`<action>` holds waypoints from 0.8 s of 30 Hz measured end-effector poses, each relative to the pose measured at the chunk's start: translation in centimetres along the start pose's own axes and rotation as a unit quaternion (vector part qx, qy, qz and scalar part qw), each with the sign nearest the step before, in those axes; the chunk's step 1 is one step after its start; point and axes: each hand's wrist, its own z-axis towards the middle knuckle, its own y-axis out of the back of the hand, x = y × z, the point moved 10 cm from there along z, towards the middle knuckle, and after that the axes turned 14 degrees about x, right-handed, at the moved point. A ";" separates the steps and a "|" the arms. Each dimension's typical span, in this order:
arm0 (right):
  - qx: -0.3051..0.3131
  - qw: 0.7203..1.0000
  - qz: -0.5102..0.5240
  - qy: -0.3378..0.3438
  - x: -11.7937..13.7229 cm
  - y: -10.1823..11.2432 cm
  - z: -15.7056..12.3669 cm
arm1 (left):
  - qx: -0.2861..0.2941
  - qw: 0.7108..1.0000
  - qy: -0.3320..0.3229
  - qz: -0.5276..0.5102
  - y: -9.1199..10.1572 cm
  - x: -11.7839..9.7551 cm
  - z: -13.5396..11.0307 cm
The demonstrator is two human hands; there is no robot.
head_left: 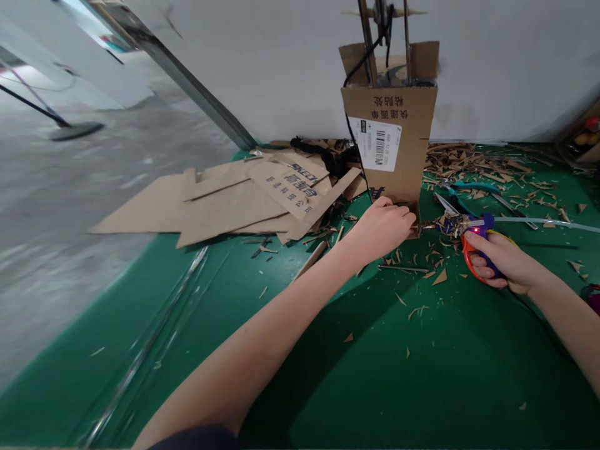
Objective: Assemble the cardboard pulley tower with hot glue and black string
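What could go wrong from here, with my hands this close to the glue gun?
Burn: the glue gun in your right hand shows a lit red light, and its nozzle points toward your left hand, so a slip might burn your fingers.

Mess: loose cardboard scraps lie near the nozzle and could stick to any stray glue.

Tipping: the box is tall, with rods rising from its top, so a bump might topple it.

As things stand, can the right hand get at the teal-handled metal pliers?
Probably not directly: the right hand is wrapped around a blue-and-orange plastic glue gun, which, with its translucent glue stick, lies between hand and teal-handled metal pliers. The pliers' far handle looks uncovered, though.
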 end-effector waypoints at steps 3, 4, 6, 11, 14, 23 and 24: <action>-0.002 1.000 0.001 0.000 0.0 0.0 0.0 | -0.006 1.000 -0.007 0.006 0.1 -0.1 0.0; -0.002 1.000 0.002 0.000 0.0 0.0 0.0 | -0.007 1.000 -0.010 0.007 0.1 -0.2 -0.1; -0.001 1.000 0.002 0.000 0.0 0.0 0.0 | -0.009 1.000 -0.015 0.006 0.1 -0.3 -0.1; 0.006 1.000 0.001 0.003 -0.1 0.1 0.2 | 0.016 1.000 -0.014 -0.002 -0.4 -0.3 -0.1; 0.004 1.000 -0.003 0.001 -0.1 0.1 0.1 | 0.033 0.999 -0.012 -0.010 -0.7 -0.2 0.0; -0.003 1.000 0.008 0.004 0.1 0.0 -0.1 | 0.006 0.999 0.013 -0.030 0.0 0.3 0.0; -0.001 1.000 0.008 0.006 0.1 0.0 -0.1 | 0.003 0.999 0.015 -0.030 0.1 0.3 0.0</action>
